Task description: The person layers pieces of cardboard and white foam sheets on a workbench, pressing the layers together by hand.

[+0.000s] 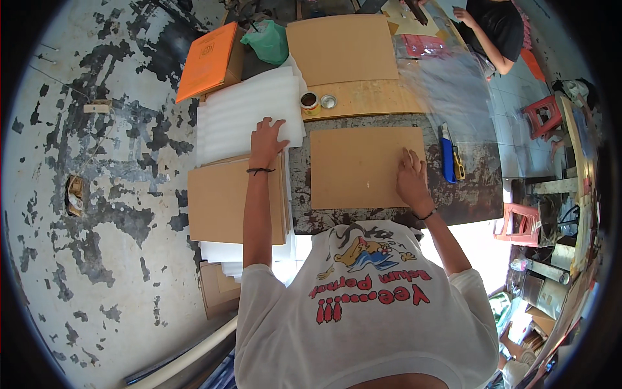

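Observation:
My left hand (264, 141) rests with spread fingers on a stack of white foam sheets (223, 120), just beyond a pile of brown cardboard sheets (217, 201). In front of me one cardboard sheet (356, 168) lies on the dark, worn tabletop (463, 201). My right hand (413, 180) lies on the right edge of that sheet, fingers slightly bent and holding nothing. A blue utility knife (447, 155) and yellow-handled scissors (459, 163) lie side by side to its right.
At the back are a large cardboard sheet (343, 48), an opened small tin (310, 101) with its lid (329, 101), an orange folder (207, 61) and a green plastic bag (267, 42). Clear plastic sheeting (447, 91) covers the far right. Another person (495, 29) stands there, near red stools (543, 118).

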Available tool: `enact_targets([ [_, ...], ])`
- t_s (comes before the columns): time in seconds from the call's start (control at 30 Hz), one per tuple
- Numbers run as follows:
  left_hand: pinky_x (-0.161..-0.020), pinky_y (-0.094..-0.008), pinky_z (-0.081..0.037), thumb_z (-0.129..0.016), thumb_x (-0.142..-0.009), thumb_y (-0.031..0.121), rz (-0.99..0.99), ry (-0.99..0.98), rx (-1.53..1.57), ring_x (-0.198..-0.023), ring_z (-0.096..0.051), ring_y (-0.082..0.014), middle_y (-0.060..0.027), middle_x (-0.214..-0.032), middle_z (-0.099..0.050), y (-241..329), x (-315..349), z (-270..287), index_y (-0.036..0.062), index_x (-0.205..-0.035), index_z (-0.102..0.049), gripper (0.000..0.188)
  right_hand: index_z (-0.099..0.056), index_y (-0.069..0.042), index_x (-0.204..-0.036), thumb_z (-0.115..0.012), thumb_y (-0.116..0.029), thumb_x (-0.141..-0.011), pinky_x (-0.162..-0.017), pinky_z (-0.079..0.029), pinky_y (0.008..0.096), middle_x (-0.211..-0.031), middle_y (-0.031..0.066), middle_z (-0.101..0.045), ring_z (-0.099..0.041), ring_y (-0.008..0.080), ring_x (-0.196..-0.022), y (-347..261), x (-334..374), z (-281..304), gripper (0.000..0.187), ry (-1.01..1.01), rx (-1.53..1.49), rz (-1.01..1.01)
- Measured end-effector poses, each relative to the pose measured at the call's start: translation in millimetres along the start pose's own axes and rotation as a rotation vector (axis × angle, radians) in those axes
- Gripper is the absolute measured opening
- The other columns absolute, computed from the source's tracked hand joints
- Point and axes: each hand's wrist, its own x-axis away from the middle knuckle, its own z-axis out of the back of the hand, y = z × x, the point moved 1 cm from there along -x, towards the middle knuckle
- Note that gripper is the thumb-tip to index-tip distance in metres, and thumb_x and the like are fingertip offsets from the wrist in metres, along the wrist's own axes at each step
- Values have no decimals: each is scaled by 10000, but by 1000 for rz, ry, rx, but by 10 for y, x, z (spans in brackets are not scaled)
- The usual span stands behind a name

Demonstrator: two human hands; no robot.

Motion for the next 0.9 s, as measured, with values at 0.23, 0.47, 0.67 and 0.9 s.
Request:
enact_targets([
  [0.23,-906,-527,-524,-886,-665,377,10,-19,-113,-1242,-535,-348,-142,-1376,-515,336,30,160,279,-1346,-593,748,-678,14,-1099,-582,-110,-902,-1133,-270,624,-1585,194,-294,-197,387,-1494,187,-95,336,251,-158,-95,44],
  [0.47,-798,-465,-532,-693,-854,163,-112,170,-1,-955,-676,-296,-96,-1055,-705,112,-95,222,174,-1151,-712,298,-718,-102,-1156,-590,-75,-901,-1148,-264,619,-1602,179,-285,-203,416,-1494,501,-175,355,287,-233,-179,132],
  [0.67,-815,-430,-502,-673,-791,-1,28,519,65,-930,-675,-290,-96,-1006,-716,394,314,843,127,-1139,-718,373,-694,-245,-1280,-547,-92,-910,-1181,-233,594,-1617,155,-290,-235,432,-1476,634,143,144,426,-44,-436,38],
  [0.9,-877,-395,-508,-611,-864,-36,131,1133,166,-995,-673,-295,-120,-1160,-710,836,867,1448,35,-1194,-677,345,-708,-253,-1260,-561,-21,-883,-1187,-270,532,-1603,207,-295,-284,448,-1447,776,197,-193,467,204,-554,-53],
])
